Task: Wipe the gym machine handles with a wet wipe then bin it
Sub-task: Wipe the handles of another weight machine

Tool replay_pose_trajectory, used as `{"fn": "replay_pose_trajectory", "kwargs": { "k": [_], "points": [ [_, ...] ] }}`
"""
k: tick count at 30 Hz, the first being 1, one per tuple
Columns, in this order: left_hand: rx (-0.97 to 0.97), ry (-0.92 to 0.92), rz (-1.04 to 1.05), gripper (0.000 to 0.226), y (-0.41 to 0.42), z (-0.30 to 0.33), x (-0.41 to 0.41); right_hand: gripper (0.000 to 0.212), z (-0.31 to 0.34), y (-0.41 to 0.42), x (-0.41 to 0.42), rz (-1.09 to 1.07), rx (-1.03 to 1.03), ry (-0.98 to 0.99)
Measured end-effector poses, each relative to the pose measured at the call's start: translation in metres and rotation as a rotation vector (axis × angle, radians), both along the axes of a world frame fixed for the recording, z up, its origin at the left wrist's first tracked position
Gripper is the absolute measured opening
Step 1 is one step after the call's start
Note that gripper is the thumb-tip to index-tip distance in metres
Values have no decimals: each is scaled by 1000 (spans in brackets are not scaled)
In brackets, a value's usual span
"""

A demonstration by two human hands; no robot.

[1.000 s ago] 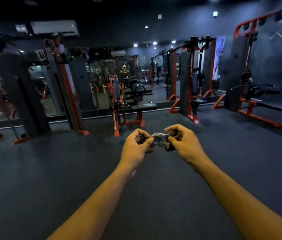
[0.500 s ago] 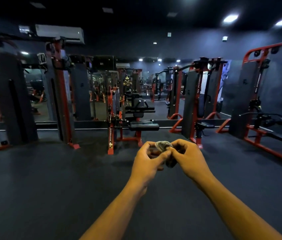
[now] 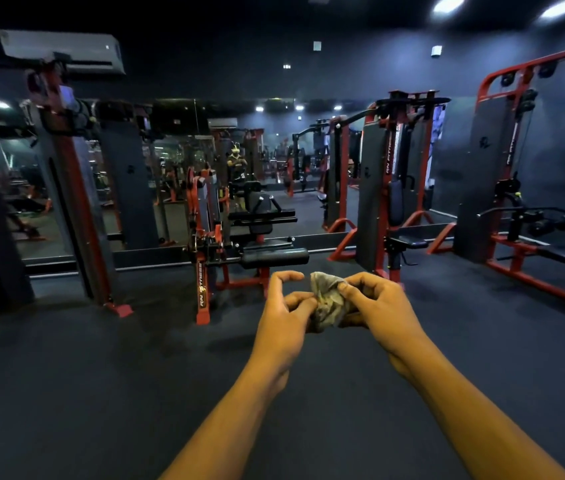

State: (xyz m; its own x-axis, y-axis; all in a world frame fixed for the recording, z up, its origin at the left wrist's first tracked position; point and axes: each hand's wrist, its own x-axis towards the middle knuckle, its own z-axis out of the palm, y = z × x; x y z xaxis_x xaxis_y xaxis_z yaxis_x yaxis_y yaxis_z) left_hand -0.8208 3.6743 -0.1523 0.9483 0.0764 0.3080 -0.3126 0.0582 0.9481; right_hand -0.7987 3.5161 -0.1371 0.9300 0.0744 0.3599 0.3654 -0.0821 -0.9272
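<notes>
Both hands pinch a crumpled wet wipe (image 3: pixel 326 299) between them, left hand (image 3: pixel 282 313) and right hand (image 3: pixel 383 306), above dark gym floor (image 3: pixel 101 375)

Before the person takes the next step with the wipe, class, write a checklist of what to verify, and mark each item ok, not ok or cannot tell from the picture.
1. Wipe in hand: ok, crumpled between both hands.
2. Right hand grip: ok, fingers curled round the wipe.
3. Left hand grip: ok, thumb and fingers pinch its edge; the forefinger is lifted off.
4. Wipe still wet: cannot tell; it looks grey and soiled.
5. Machine handle within reach: not ok, the nearest machine stands further off across the floor.
6. Bin located: not ok, none in view.
</notes>
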Motion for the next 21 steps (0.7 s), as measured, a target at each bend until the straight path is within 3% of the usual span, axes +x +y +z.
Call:
{"fn": "replay_pose_trajectory", "kwargs": {
  "k": [4, 9, 16, 21],
  "points": [
    [68, -41, -12, 17, 0, 3, 92, 6, -3, 2, 96, 9, 3, 11],
    [112, -76, -10, 31, 12, 5, 202, 20, 1, 5, 200, 94, -36, 14],
    [134, -113, -101, 58, 33, -19, 350, 16, -13, 23, 346, 91, -22, 76],
    [63, -96, -125, 51, 60, -33, 468, 9, -20, 49, 465, 29, -48, 99]
  ]
}}
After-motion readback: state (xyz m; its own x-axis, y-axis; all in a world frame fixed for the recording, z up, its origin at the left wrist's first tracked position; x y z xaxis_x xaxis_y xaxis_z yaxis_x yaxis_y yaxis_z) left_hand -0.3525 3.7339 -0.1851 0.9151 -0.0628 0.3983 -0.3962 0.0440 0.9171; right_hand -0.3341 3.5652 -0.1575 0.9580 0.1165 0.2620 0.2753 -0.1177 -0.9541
